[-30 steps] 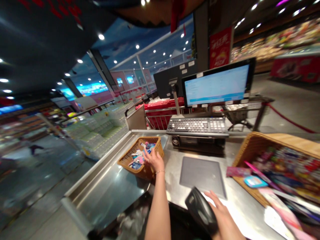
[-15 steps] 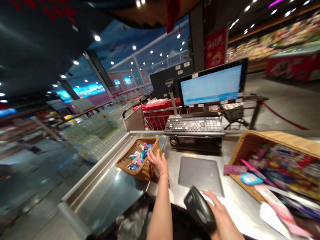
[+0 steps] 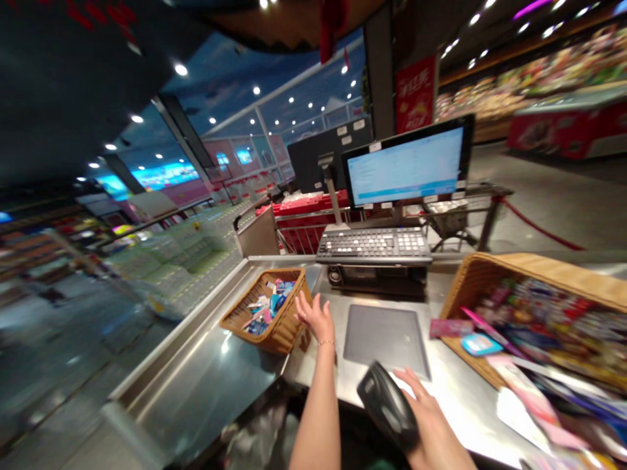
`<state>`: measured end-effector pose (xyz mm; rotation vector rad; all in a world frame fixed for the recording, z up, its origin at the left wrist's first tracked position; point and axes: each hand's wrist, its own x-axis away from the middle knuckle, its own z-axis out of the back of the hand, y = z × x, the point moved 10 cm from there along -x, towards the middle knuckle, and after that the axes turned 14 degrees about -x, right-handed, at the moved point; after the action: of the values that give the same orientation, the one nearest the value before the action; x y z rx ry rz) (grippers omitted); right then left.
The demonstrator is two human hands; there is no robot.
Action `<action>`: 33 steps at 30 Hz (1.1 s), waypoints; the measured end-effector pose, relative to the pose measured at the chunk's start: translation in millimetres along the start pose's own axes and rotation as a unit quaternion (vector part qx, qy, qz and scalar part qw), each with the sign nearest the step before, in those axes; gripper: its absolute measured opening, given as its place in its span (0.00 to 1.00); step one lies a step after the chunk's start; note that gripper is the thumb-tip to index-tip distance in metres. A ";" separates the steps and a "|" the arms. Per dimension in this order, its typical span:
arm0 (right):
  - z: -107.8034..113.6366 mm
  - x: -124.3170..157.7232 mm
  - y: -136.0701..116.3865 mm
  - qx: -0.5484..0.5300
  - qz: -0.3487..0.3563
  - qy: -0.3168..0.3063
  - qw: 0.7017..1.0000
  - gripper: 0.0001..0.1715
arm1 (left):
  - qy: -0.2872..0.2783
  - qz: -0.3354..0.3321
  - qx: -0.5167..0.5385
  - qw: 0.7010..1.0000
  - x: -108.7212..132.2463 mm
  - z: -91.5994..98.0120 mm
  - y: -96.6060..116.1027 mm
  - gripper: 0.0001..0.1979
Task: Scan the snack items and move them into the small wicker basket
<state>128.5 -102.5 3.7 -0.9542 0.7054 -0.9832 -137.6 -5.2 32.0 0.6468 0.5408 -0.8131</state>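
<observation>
Basket (image 3: 267, 312) is seen just left of the open, spread left hand (image 3: 317, 318) — scanner (image 3: 386, 405) is clasped by the right hand (image 3: 427, 419) at the counter's (image 3: 235, 372) near edge.

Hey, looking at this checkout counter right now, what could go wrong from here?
1. The left hand is open right beside the small basket; a nudge could shove it and spill its packets.
2. The large basket is overfull, with packets lying past its front rim; the right hand, gripping the scanner, might sweep some off the counter.
</observation>
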 end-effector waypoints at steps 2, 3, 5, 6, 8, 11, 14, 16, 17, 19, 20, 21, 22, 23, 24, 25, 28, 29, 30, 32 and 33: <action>0.6 -0.5 2.1 -0.008 0.002 0.013 1.000 0.27 | -0.007 -0.001 -0.001 1.000 2.4 -1.6 3.7 0.12; 0.8 -0.8 3.5 -0.013 0.003 0.020 1.000 0.26 | -0.010 0.000 0.000 1.000 3.8 -2.4 5.4 0.12; 0.5 -1.4 7.2 -0.020 0.002 0.031 0.999 0.27 | -0.013 -0.002 0.002 1.000 7.3 -3.6 9.2 0.12; 0.0 -1.7 9.4 -0.023 0.001 0.034 0.999 0.27 | -0.015 -0.005 0.003 1.000 9.3 -4.0 11.6 0.12; -1.1 -2.1 13.7 -0.026 -0.006 0.038 0.999 0.26 | -0.018 -0.014 0.008 1.000 13.5 -4.5 17.0 0.12; -1.5 -1.5 15.9 -0.026 -0.007 0.037 0.999 0.27 | -0.025 -0.021 0.013 0.999 18.5 -6.0 23.2 0.12; 1.9 0.0 13.0 -0.028 0.002 0.045 0.999 0.27 | -0.030 -0.022 0.018 0.999 20.6 -7.8 27.0 0.13; 5.3 0.8 10.2 -0.029 0.009 0.055 0.998 0.26 | -0.031 -0.028 0.022 0.999 21.2 -8.3 30.0 0.13; 6.6 1.1 9.0 -0.030 0.012 0.059 0.998 0.25 | -0.031 -0.032 0.024 0.999 21.6 -8.3 31.8 0.13; 7.8 1.1 8.0 -0.029 0.012 0.063 0.997 0.25 | -0.035 -0.040 0.028 0.998 22.9 -8.4 36.1 0.13; 7.9 1.1 8.1 -0.029 0.012 0.064 0.997 0.24 | -0.038 -0.042 0.029 0.998 23.9 -8.4 38.2 0.13; 7.7 1.0 8.4 -0.028 0.011 0.065 0.997 0.24 | -0.041 -0.043 0.031 0.998 25.0 -8.4 40.3 0.13; 7.4 0.9 9.0 -0.027 0.011 0.065 0.997 0.24 | -0.044 -0.043 0.032 0.998 26.2 -8.3 42.6 0.13; 7.0 0.8 9.6 -0.026 0.012 0.064 0.998 0.24 | -0.047 -0.044 0.034 0.997 27.5 -8.2 44.8 0.13; 6.8 0.8 10.2 -0.023 0.014 0.064 0.998 0.25 | -0.049 -0.045 0.036 0.997 28.9 -8.0 47.2 0.13; 6.7 0.9 10.8 -0.021 0.017 0.063 0.998 0.25 | -0.050 -0.047 0.038 0.997 30.2 -7.9 49.7 0.13; 7.6 1.4 11.4 -0.013 0.025 0.062 0.998 0.26 | -0.054 -0.057 0.045 0.996 33.9 -7.9 57.5 0.14; 8.4 1.6 11.2 -0.011 0.027 0.062 0.998 0.26 | -0.055 -0.061 0.047 0.996 34.9 -8.0 60.0 0.14; 9.5 1.8 10.9 -0.009 0.028 0.063 0.998 0.25 | -0.056 -0.064 0.049 0.995 35.8 -8.0 62.4 0.14; 11.6 2.1 9.7 -0.003 0.028 0.065 0.997 0.24 | -0.059 -0.069 0.054 0.994 37.1 -8.1 66.7 0.14; 12.6 2.3 9.1 -0.001 0.027 0.065 0.998 0.24 | -0.060 -0.070 0.056 0.994 37.5 -8.1 68.6 0.14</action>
<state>143.3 -98.2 0.7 -0.8745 0.8372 -1.0038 -63.0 18.0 23.2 0.6639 0.4359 -1.0140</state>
